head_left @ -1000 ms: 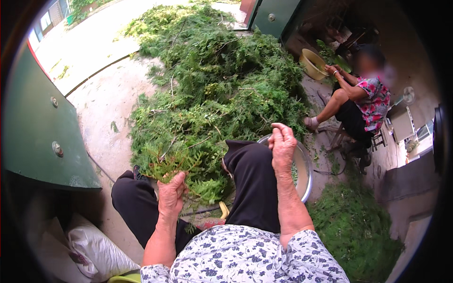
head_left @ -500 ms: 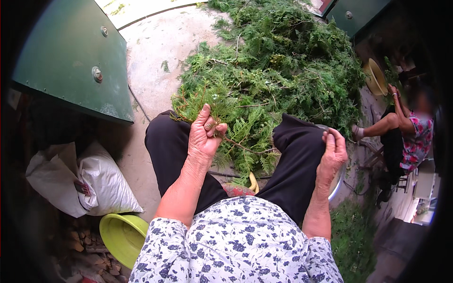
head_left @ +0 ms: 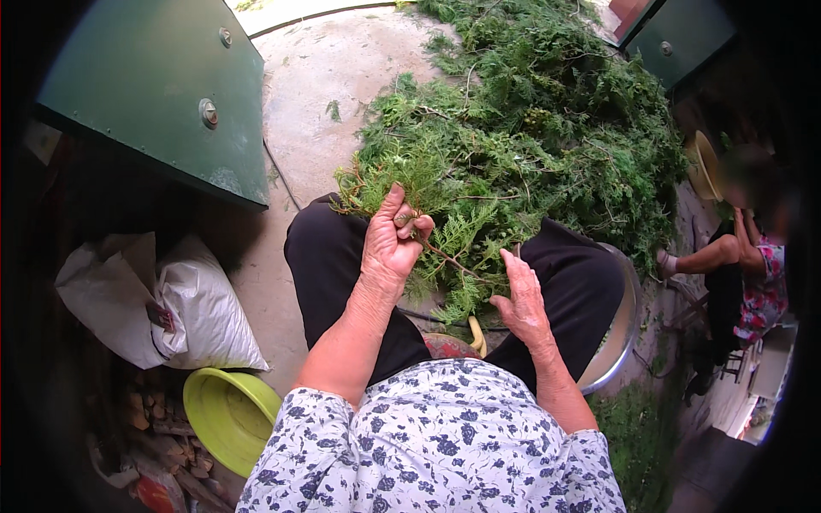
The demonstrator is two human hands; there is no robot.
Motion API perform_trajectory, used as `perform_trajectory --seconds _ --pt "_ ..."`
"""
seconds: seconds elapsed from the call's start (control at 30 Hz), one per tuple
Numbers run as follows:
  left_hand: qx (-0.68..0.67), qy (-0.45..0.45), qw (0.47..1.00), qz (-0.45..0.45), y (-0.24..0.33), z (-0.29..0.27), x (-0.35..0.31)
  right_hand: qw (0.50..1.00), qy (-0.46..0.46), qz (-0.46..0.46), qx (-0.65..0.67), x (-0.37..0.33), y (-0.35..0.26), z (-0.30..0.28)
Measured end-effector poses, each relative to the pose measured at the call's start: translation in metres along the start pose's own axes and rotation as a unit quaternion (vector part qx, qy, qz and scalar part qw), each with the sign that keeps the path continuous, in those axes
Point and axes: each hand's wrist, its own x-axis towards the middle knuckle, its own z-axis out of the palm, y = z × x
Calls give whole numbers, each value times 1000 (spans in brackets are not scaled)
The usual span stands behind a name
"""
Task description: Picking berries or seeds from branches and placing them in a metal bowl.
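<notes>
The pale concrete floor stretches before a seated person. Between the knees, the left hand pinches leafy sprigs in its fingers; the right hand, fingers loosely spread, hovers just beside a brown stem. A silver-rimmed basin stands by the right leg; beyond, a branch heap runs toward the floor's far edge.

Bare forearms, left hand higher, fingers curled, right hand lower, fingers loosely extended

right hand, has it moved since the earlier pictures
Yes: the right hand has moved left, away from the basin.
</notes>
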Motion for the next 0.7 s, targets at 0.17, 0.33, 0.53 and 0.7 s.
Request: perform_trajectory --seconds 0.17,0.33,0.53,0.7 --pt "151 -4 988 28 -10 -2 -7 956 209 -5 208 32 -28 -28" --pt "252 -5 966 53 -26 -9 -14 946 236 -38 218 65 -68 -40" --pt "242 -13 969 47 -29 -11 -12 930 327 -24 168 61 -39 -26" --pt "249 -10 968 35 -31 -11 -11 907 118 42 402 55 -34 -20"
